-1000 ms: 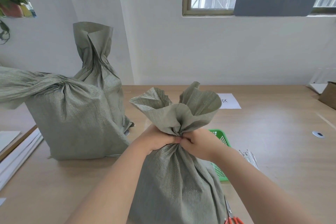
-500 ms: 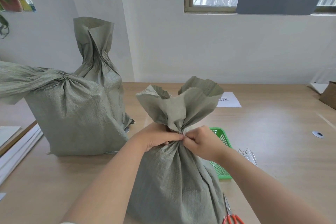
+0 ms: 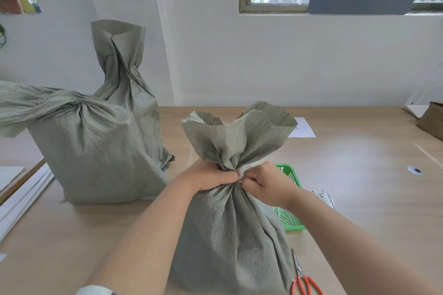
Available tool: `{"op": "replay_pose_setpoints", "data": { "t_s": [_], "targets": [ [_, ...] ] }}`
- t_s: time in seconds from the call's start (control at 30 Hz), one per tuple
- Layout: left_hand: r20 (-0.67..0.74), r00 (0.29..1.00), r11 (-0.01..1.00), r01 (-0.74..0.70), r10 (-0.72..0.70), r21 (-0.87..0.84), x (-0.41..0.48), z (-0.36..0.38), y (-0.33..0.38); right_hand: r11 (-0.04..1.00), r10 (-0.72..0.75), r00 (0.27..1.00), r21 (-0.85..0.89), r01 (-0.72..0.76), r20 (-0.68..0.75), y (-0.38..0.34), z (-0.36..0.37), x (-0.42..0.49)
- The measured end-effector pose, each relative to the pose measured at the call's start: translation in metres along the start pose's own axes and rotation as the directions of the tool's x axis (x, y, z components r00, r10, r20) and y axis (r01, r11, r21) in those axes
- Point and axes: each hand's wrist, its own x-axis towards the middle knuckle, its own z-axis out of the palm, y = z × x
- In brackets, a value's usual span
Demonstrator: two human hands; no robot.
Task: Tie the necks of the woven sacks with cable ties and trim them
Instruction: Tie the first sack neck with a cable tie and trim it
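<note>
The left forearm and right forearm are bare and rise from the lower edge, converging on the gathered neck of the near sack. The left hand wraps that neck from its left side, fingers curled round the cloth. The right hand is fisted just right of the neck, thumb and forefinger apparently pinching at it; the fingertips are too small to confirm more.
</note>
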Motion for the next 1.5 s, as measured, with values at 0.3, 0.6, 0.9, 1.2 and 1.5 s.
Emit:
{"op": "replay_pose_setpoints", "data": {
  "t_s": [0.3, 0.6, 0.9, 1.2, 1.5],
  "targets": [
    [-0.061, 0.996, 0.997, 0.063, -0.065, -0.035, 0.006, 0.003, -0.005, 0.955, 0.242, 0.97, 0.18, -0.237, -0.003, 0.028, 0.004, -0.03],
    [-0.115, 0.987, 0.988, 0.094, -0.108, -0.119, 0.027, 0.008, -0.012, 0.668, 0.714, 0.652, 0.032, -0.744, 0.253, 0.098, 0.051, -0.136],
    [-0.172, 0.98, 0.973, 0.056, -0.096, -0.225, 0.039, 0.01, -0.019, 0.441, 0.889, 0.369, -0.289, -0.85, 0.271, 0.117, 0.13, -0.222],
    [-0.209, 0.975, 0.969, 0.022, -0.076, -0.247, 0.048, 0.012, -0.029, 0.317, 0.941, 0.259, -0.296, -0.901, 0.219, 0.117, 0.158, -0.237],
    [-0.202, 0.978, 0.968, -0.007, -0.046, -0.251, 0.051, 0.013, -0.029, 0.249, 0.964, 0.236, -0.101, -0.963, 0.126, 0.111, 0.161, -0.241]
  ]
}}
